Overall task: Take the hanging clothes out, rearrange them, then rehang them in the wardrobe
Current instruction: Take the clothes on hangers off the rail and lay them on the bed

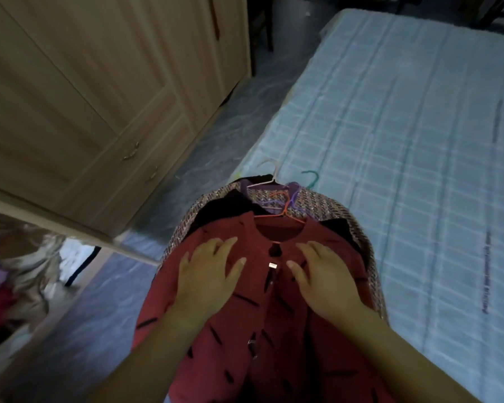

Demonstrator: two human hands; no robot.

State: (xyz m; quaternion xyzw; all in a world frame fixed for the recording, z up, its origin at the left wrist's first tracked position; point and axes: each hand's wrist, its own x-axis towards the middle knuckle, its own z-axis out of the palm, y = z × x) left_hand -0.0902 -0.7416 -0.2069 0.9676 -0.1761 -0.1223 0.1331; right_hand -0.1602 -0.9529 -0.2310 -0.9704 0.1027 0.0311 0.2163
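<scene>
Red cardigan (pixel 269 344) over half-hidden tweed garment (pixel 317 202) and black garment (pixel 235 205)

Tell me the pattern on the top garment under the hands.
The red buttoned garment has short black dashes; head view shows it best.

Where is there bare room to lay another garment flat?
The bed cover lies bare right of the clothes pile and beyond it. The floor strip between wardrobe and bed is free too. The near corner is crowded: left hand and right hand lie flat on the red jacket.
</scene>
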